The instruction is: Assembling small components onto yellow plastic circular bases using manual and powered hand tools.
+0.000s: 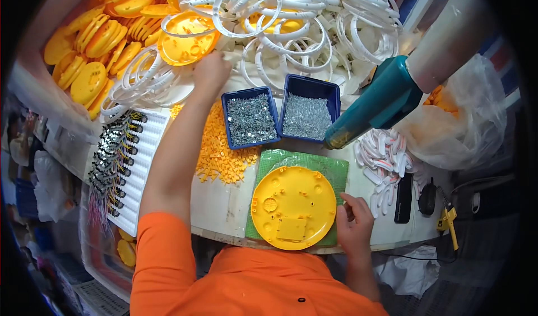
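Note:
In front of me a round yellow plastic cover lies inner side up on a green mat, its posts and small square compartment showing. My right hand is at its right rim, fingers loosely bent and apart, with nothing in them. My left arm stretches far forward. There my left hand is closed at the lower edge of another yellow cover, tilted up by the pile; the fingertips are hidden. A white ring crosses that cover's upper part.
Many white rings and yellow covers are heaped at the back. Two blue bins hold small metal parts. Small yellow pieces, a white tray with wired parts, and white curved pieces lie around. A teal power screwdriver slants in from the right.

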A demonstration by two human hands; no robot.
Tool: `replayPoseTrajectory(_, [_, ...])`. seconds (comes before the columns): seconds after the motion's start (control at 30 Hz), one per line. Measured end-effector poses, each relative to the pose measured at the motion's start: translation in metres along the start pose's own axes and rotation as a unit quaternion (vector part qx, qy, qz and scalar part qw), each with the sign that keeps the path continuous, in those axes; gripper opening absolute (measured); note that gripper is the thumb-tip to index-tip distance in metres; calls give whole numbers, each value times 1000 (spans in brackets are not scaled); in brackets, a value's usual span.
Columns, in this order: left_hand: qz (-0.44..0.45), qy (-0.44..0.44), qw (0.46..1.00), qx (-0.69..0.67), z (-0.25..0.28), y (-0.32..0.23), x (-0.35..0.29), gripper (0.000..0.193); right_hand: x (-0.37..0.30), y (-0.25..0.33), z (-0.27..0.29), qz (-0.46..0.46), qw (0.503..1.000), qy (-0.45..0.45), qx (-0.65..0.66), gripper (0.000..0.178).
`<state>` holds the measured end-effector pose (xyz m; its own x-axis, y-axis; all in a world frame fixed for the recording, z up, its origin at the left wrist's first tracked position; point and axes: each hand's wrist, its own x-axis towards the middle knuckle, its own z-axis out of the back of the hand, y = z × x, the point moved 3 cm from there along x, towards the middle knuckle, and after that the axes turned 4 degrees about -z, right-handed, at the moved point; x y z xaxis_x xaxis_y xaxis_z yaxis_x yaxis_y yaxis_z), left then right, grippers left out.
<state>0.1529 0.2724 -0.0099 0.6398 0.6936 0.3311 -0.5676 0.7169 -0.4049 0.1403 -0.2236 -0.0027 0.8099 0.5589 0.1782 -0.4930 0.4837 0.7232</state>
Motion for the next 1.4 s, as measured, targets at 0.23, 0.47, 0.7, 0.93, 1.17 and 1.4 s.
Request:
replayPoseTrajectory(0.23, [83, -26, 901, -425, 76, -13, -95, 35, 13, 18, -4, 91, 994, -6, 57, 26])
replayPoseTrajectory(0.47, [191, 158, 743, -621, 79, -92, -269, 28, 28, 85, -27, 286, 957, -5, 58, 32])
replayPoseTrajectory(0.7, [195, 210, 716, -636, 65, -110, -328, 33, 24, 63, -31, 306, 950, 30, 58, 25])
replayPoseTrajectory(0.93, [-135, 120, 924, -338, 84, -76, -304, 40, 18, 24, -21, 198, 978, 55, 43, 21])
replayPoseTrajectory(1.17, [-313, 182, 899, -245, 68, -99, -280, 64, 15, 34, -42, 197, 977, 77, 41, 21])
replayPoseTrajectory(1.4, [-344, 229, 874, -257, 60, -104, -263, 67, 16, 39, -46, 193, 977, 87, 17, 19])
